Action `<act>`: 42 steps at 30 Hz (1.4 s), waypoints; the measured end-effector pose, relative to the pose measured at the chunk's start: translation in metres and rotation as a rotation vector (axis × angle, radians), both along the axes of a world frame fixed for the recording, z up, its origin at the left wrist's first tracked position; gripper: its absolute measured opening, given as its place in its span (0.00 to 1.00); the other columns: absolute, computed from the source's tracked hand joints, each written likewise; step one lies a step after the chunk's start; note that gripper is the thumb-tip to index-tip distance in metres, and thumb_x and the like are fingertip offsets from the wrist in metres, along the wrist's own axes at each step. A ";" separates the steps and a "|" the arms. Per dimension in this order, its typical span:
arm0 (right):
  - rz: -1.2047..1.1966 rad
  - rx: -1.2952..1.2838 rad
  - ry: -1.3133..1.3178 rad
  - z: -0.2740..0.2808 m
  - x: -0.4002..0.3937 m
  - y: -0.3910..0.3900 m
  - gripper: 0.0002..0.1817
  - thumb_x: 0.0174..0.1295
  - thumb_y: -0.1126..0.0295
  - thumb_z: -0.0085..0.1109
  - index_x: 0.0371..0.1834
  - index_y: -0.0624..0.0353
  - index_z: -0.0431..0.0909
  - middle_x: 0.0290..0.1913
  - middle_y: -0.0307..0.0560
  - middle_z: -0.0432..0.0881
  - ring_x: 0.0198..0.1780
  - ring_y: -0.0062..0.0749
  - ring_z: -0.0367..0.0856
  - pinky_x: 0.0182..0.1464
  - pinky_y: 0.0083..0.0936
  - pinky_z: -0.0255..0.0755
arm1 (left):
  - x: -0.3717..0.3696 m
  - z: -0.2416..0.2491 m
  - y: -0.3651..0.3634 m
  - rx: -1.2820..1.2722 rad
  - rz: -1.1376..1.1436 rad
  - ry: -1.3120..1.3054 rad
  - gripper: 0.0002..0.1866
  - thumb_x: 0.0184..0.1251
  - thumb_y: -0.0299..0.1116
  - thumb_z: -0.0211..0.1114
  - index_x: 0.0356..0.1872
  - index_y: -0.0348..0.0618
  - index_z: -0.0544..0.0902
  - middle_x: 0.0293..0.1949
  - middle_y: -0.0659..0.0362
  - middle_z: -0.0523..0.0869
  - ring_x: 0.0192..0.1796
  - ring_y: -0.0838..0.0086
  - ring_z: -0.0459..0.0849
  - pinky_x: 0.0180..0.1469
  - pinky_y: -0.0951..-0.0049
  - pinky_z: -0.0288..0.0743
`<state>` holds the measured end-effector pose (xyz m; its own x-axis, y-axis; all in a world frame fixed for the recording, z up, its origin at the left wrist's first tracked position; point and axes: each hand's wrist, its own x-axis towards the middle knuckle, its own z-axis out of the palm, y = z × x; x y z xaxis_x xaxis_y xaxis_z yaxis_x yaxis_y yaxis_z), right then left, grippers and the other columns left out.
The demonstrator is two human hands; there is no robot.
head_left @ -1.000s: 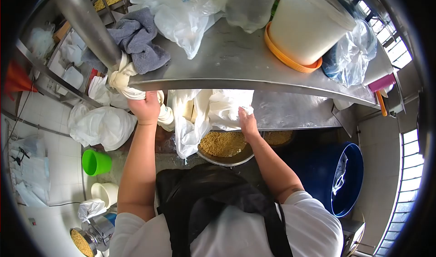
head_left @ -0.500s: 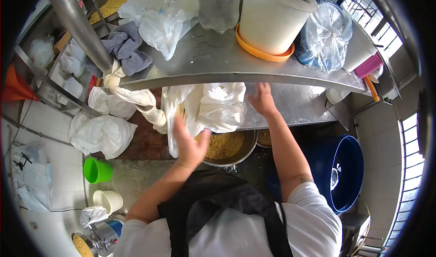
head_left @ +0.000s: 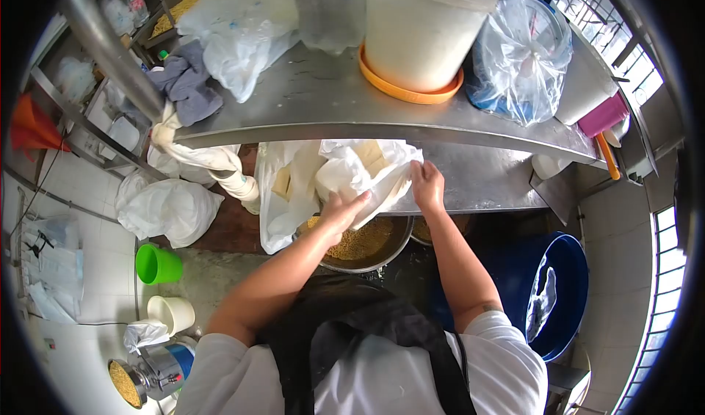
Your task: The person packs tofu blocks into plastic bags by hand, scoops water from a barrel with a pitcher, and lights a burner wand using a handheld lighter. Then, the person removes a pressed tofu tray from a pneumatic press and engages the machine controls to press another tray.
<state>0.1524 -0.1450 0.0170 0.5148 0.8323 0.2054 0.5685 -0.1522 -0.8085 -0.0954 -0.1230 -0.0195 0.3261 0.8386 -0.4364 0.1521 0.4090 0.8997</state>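
Note:
My right hand (head_left: 427,187) pinches the edge of a thin white plastic bag (head_left: 396,171) on the lower metal shelf. Cream-coloured, block-like contents (head_left: 370,155) show through its opening. My left hand (head_left: 340,215) presses its fingers around the near side of that same bag; the fingertips are partly hidden in the folds. Just left of it lies another translucent white bag (head_left: 275,224) with pale pieces inside. Beneath both hands, a round metal basin (head_left: 388,259) holds yellow grain-like material (head_left: 361,242).
The upper metal shelf (head_left: 308,114) overhangs the work, carrying a large white bucket (head_left: 426,41) in an orange tray (head_left: 411,92). A knotted cloth (head_left: 194,151) wraps the left post. A blue barrel (head_left: 576,297) stands right; a green bucket (head_left: 160,264) sits on the floor left.
My hands, apart with spread fingers before, have closed on the white bag. Its folded top is now opened out, showing the cream-coloured contents. The view has shifted slightly.

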 end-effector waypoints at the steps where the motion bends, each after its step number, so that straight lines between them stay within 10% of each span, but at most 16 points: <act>1: 0.000 -0.035 0.049 -0.007 0.006 -0.012 0.18 0.74 0.58 0.61 0.40 0.66 0.81 0.32 0.65 0.81 0.37 0.57 0.83 0.45 0.43 0.78 | -0.001 0.039 -0.006 0.033 0.002 0.069 0.54 0.65 0.53 0.80 0.77 0.25 0.60 0.70 0.39 0.77 0.73 0.56 0.77 0.76 0.57 0.71; 3: -0.015 -0.072 0.103 -0.017 0.012 -0.033 0.17 0.74 0.60 0.62 0.40 0.67 0.81 0.30 0.60 0.82 0.34 0.46 0.84 0.44 0.39 0.79 | -0.009 -0.040 0.031 0.289 0.003 0.281 0.33 0.69 0.43 0.77 0.65 0.28 0.77 0.55 0.43 0.88 0.59 0.58 0.87 0.65 0.59 0.80; 5: 0.095 0.031 0.663 -0.022 0.012 -0.051 0.16 0.74 0.62 0.62 0.41 0.69 0.81 0.35 0.49 0.85 0.38 0.29 0.84 0.43 0.32 0.80 | -0.024 -0.001 0.037 0.277 -0.054 0.317 0.17 0.77 0.35 0.68 0.58 0.35 0.84 0.46 0.52 0.92 0.50 0.65 0.90 0.51 0.65 0.85; 7: 0.105 0.020 0.775 -0.019 0.022 -0.070 0.14 0.74 0.65 0.63 0.47 0.70 0.80 0.42 0.44 0.86 0.40 0.25 0.83 0.46 0.27 0.81 | -0.039 -0.003 0.051 0.030 0.129 0.170 0.13 0.79 0.36 0.66 0.52 0.34 0.86 0.41 0.54 0.92 0.45 0.68 0.90 0.46 0.69 0.83; 11: 0.115 -0.083 0.696 0.000 0.029 -0.110 0.18 0.75 0.67 0.64 0.61 0.67 0.75 0.53 0.48 0.86 0.52 0.26 0.84 0.56 0.30 0.79 | -0.019 0.053 0.038 0.870 0.411 0.119 0.13 0.79 0.34 0.67 0.53 0.35 0.84 0.50 0.50 0.89 0.50 0.64 0.89 0.55 0.66 0.82; 15: 0.059 0.591 -0.485 0.078 -0.008 -0.117 0.23 0.58 0.84 0.64 0.58 0.68 0.76 0.54 0.61 0.82 0.52 0.55 0.84 0.55 0.41 0.81 | 0.020 0.160 0.006 1.626 -0.017 0.117 0.12 0.74 0.27 0.66 0.54 0.35 0.84 0.53 0.44 0.87 0.52 0.50 0.87 0.58 0.59 0.81; 17: 0.362 0.740 -0.488 0.090 -0.028 -0.094 0.18 0.57 0.85 0.60 0.52 0.67 0.77 0.49 0.57 0.85 0.47 0.56 0.86 0.52 0.44 0.83 | 0.038 0.162 0.018 1.591 -0.150 0.057 0.10 0.70 0.25 0.65 0.50 0.37 0.83 0.51 0.43 0.87 0.51 0.45 0.87 0.56 0.54 0.82; 20: 0.577 0.258 -0.505 0.085 -0.038 -0.054 0.10 0.64 0.79 0.55 0.47 0.62 0.79 0.48 0.59 0.87 0.46 0.53 0.88 0.45 0.43 0.84 | 0.042 0.140 0.044 1.226 -0.566 0.541 0.06 0.69 0.29 0.63 0.42 0.39 0.81 0.46 0.44 0.88 0.49 0.42 0.86 0.51 0.49 0.82; 23: 0.303 -0.525 -0.672 0.044 0.001 -0.022 0.25 0.72 0.63 0.58 0.67 0.66 0.76 0.66 0.65 0.82 0.66 0.60 0.81 0.70 0.46 0.75 | 0.010 0.096 0.071 0.797 -1.053 1.184 0.19 0.71 0.43 0.68 0.52 0.39 0.84 0.50 0.44 0.90 0.53 0.45 0.88 0.56 0.49 0.82; 27: 0.222 -0.431 -0.543 0.034 0.048 -0.032 0.46 0.60 0.56 0.75 0.79 0.64 0.67 0.76 0.66 0.73 0.77 0.62 0.69 0.78 0.48 0.66 | -0.033 0.093 0.061 0.740 -0.845 1.036 0.25 0.71 0.47 0.71 0.59 0.39 0.84 0.54 0.44 0.90 0.55 0.48 0.89 0.59 0.50 0.82; 35: 0.176 -0.034 -0.271 0.117 -0.002 -0.034 0.17 0.70 0.70 0.66 0.61 0.57 0.86 0.59 0.58 0.89 0.56 0.56 0.89 0.59 0.41 0.82 | -0.078 0.155 0.001 1.507 -0.213 0.193 0.17 0.70 0.31 0.72 0.55 0.36 0.83 0.52 0.45 0.87 0.50 0.48 0.87 0.52 0.54 0.81; 42: 0.168 0.130 -0.352 0.090 -0.039 -0.049 0.14 0.75 0.73 0.59 0.60 0.60 0.86 0.44 0.53 0.92 0.34 0.31 0.91 0.41 0.28 0.83 | -0.147 0.022 -0.006 0.802 -0.133 0.315 0.11 0.72 0.31 0.71 0.46 0.32 0.84 0.43 0.42 0.89 0.43 0.46 0.88 0.46 0.52 0.82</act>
